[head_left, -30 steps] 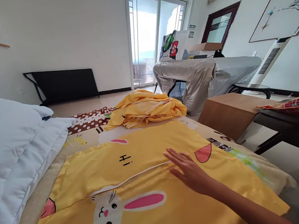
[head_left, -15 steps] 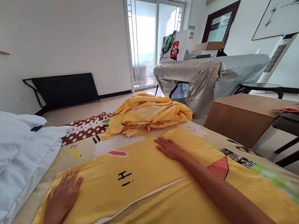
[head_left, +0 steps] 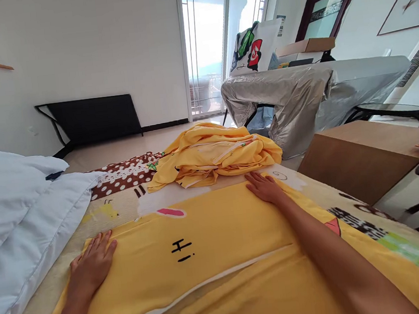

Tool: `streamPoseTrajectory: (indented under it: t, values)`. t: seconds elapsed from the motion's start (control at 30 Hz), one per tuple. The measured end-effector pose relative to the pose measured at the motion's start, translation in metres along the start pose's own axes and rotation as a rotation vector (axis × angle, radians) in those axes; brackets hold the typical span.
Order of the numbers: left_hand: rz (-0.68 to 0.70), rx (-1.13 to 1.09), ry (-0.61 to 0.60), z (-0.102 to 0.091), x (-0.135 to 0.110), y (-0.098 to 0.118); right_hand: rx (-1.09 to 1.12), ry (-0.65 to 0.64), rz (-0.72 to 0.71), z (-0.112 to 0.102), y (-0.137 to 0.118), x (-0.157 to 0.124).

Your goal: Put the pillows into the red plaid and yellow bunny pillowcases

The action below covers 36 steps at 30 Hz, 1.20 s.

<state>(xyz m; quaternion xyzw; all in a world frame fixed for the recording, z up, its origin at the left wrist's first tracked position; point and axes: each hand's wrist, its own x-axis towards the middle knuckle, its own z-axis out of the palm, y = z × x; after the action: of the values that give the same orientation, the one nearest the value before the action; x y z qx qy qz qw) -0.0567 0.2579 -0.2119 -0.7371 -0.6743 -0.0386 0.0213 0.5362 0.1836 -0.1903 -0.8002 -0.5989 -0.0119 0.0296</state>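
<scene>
A yellow cover (head_left: pixel 211 237) printed with "Hi" and a rabbit lies spread flat on the bed in front of me. My left hand (head_left: pixel 93 263) rests flat on its far left corner, fingers stretched out. My right hand (head_left: pixel 264 187) lies flat at its far right edge, fingers together and extended, the arm reaching across the cloth. Neither hand holds anything. Just beyond the cover sits a crumpled pile of yellow fabric (head_left: pixel 212 152).
A white duvet (head_left: pixel 14 209) is bunched on the left of the bed. A brown polka-dot cloth (head_left: pixel 124 172) lies past it. To the right stand a wooden box (head_left: pixel 364 157) and a silver-covered table (head_left: pixel 311 92). A glass door (head_left: pixel 215 40) is behind.
My left hand came up onto the cover's far left corner. My right hand slid forward and right to the far edge. The view tilted slightly.
</scene>
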Motion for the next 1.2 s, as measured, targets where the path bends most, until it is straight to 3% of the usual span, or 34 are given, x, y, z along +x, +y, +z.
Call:
streamPoseTrajectory:
  t: [0.13,0.27,0.4,0.57,0.63,0.7,0.9,1.03,1.1,1.2]
  values:
    - [-0.065,-0.006,0.116,-0.026,-0.022,0.021,0.009,0.010,0.019,-0.011,-0.020,-0.023]
    - [0.070,0.005,0.225,-0.052,-0.049,0.039,0.078,-0.017,-0.157,-0.020,-0.047,-0.062]
    - [0.150,-0.037,0.127,-0.062,-0.062,0.078,0.152,-0.080,-0.409,-0.033,-0.092,-0.102]
    - [0.374,-0.118,-0.063,-0.054,-0.063,0.149,0.229,-0.102,-0.665,-0.038,-0.186,-0.145]
    - [0.393,-0.136,-0.086,-0.047,-0.062,0.164,0.257,-0.086,-0.713,-0.030,-0.213,-0.156]
    - [0.358,-0.143,-0.074,-0.041,-0.059,0.166,0.323,-0.049,-0.728,-0.021,-0.224,-0.160]
    - [0.191,-0.144,-0.045,-0.030,-0.045,0.141,0.421,-0.103,-0.643,-0.018,-0.195,-0.140]
    - [0.166,-0.132,-0.043,-0.027,-0.042,0.142,0.365,-0.127,-0.512,-0.018,-0.171,-0.115]
    - [0.144,-0.117,-0.053,-0.029,-0.042,0.143,0.344,-0.107,-0.415,-0.015,-0.149,-0.103]
    - [0.111,-0.092,-0.070,-0.030,-0.041,0.134,0.306,-0.053,-0.222,-0.014,-0.096,-0.089]
